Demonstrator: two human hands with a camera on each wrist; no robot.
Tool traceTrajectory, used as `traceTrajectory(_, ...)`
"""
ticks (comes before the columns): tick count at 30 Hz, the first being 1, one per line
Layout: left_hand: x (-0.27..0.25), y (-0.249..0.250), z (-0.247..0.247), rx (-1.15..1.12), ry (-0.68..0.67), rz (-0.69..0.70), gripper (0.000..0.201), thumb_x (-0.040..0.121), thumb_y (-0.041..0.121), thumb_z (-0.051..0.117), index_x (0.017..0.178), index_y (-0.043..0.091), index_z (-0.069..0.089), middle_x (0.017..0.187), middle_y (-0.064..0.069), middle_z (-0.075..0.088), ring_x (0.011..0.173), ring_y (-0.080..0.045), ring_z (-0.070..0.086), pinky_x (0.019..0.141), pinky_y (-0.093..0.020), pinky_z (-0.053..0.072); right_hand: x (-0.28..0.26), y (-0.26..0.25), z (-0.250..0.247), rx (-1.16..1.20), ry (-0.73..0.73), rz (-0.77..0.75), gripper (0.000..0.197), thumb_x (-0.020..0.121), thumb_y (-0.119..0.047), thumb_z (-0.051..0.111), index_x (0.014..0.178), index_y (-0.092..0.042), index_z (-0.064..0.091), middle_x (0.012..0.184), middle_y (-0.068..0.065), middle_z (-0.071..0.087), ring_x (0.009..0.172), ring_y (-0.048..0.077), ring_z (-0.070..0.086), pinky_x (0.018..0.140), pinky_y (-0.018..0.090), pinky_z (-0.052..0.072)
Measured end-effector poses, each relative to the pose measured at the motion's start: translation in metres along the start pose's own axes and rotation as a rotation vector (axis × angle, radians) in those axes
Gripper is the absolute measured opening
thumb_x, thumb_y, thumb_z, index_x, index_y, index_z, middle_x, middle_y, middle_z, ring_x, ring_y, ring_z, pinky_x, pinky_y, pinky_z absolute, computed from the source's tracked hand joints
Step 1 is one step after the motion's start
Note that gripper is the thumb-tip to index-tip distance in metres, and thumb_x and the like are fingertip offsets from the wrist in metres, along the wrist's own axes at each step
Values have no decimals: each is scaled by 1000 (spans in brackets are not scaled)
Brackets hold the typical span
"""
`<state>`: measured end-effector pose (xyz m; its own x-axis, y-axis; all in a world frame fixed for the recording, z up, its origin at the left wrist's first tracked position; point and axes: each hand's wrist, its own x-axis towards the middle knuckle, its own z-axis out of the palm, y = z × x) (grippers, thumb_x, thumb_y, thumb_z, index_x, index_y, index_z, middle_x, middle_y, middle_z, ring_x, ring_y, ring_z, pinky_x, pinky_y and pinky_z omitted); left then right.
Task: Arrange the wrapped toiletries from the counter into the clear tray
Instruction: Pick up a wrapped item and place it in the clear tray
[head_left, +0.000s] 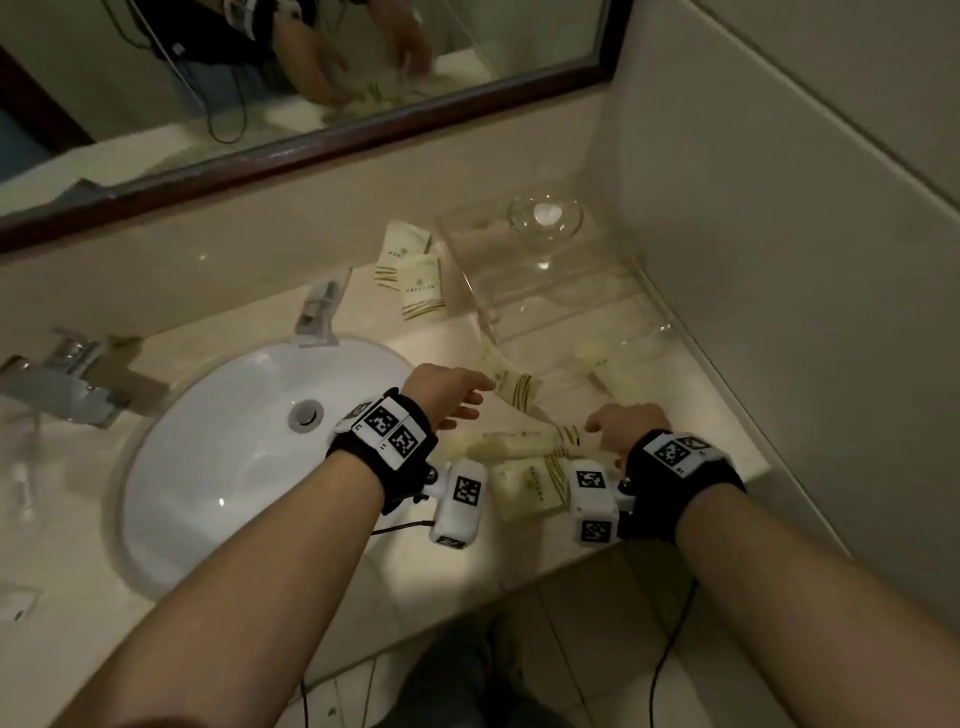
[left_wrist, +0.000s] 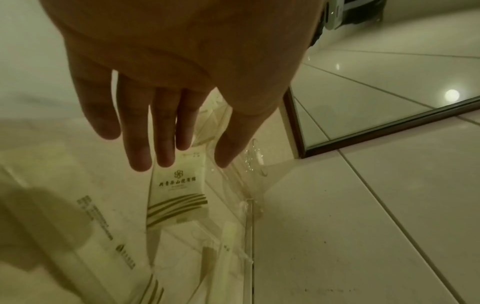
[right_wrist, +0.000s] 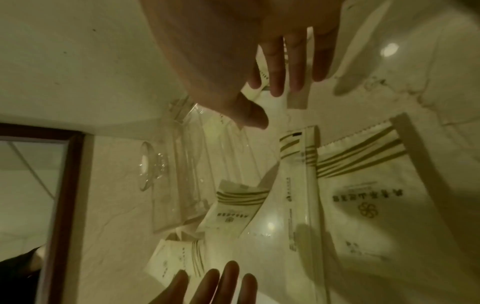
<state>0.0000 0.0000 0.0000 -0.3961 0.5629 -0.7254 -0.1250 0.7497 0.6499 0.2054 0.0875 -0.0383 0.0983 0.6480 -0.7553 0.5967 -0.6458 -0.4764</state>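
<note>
While the long wrapped toiletry packet (head_left: 519, 442) is lying flat on the desk (head_left: 395, 322) at lower centre of the head view, its long axis is running left to right, directly between the two hands. Its striped right end is sitting under the right hand (head_left: 626, 426), whose fingers are hanging straight over a packet end in the right wrist view, gripping nothing that I can make out. From the left, the left hand (head_left: 447, 395) is reaching with fingers spread and relaxed, holding nothing, towards a smaller packet (left_wrist: 179, 191) beside the clear tray (head_left: 545, 291). That tray is standing beyond both hands, toward the upper right, so I judge the right hand nearer to it.
</note>
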Motion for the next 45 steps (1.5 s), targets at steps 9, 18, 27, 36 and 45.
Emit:
traceTrajectory(9,22,3,16,20,-80,-11,26,83,23,74,103,7,72,103,-5,74,87,-21,74,75,-33,51,23,32,0,-158,290,88,80,63,-24,84,133,-12,46,128,19,54,111,37,56,95,42,50)
traceTrajectory(18,39,2,21,66,-134,-35,19,86,22,70,97,7,72,101,-7,75,84,-23,75,65,-29,50,30,30,2,-181,344,33,76,61,-33,88,124,-10,51,127,15,57,112,33,58,89,33,49)
traceTrajectory(27,47,3,22,52,-169,-37,15,86,23,70,92,9,72,100,-9,75,71,-21,71,52,-24,47,24,25,7,-134,389,-73,10,74,-21,73,75,-28,66,103,7,71,88,25,65,79,23,53)
traceTrajectory(36,45,11,11,41,-174,-9,28,86,25,70,104,3,69,95,-7,76,71,-20,73,58,-26,46,2,-7,5,6,333,-59,17,79,-19,62,90,-9,70,82,8,65,79,29,57,72,28,49)
traceTrajectory(45,34,20,-6,-36,-245,136,22,85,25,73,100,9,72,98,-8,77,84,-20,73,71,-28,48,-27,-49,11,556,-31,-45,14,67,-16,66,75,-6,64,80,13,60,65,28,60,65,36,56)
